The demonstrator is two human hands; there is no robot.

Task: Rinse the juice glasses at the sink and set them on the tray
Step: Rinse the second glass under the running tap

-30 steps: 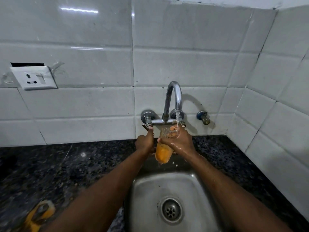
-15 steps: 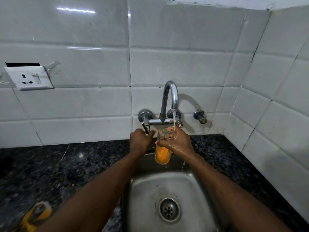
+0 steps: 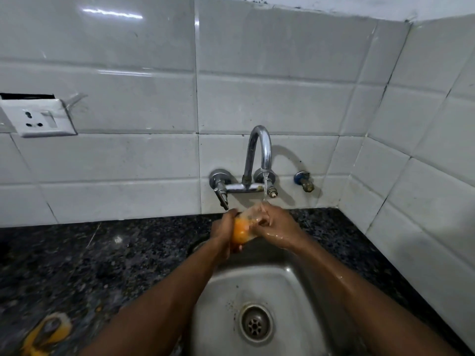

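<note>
- Glass [image 3: 244, 227], orange at its base, lies tilted over the sink [image 3: 223, 304], with its mouth up and to the right under the stream from the tap [image 3: 259, 150].
- Left hand [image 3: 222, 231] grasps the base; right hand [image 3: 279, 227] holds the rim end, nearer the water.
- Count: one glass, one tap, one sink, two hands; no tray in view.

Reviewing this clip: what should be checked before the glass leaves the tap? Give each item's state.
1. Water runs from the tap: ok.
2. The left hand and the right hand both grip the glass: ok.
3. The glass is held above the sink: ok.
4. The glass is rinsed clean: not ok, its lower part looks orange.
5. A tray stands ready nearby: cannot tell, none in view.
</note>
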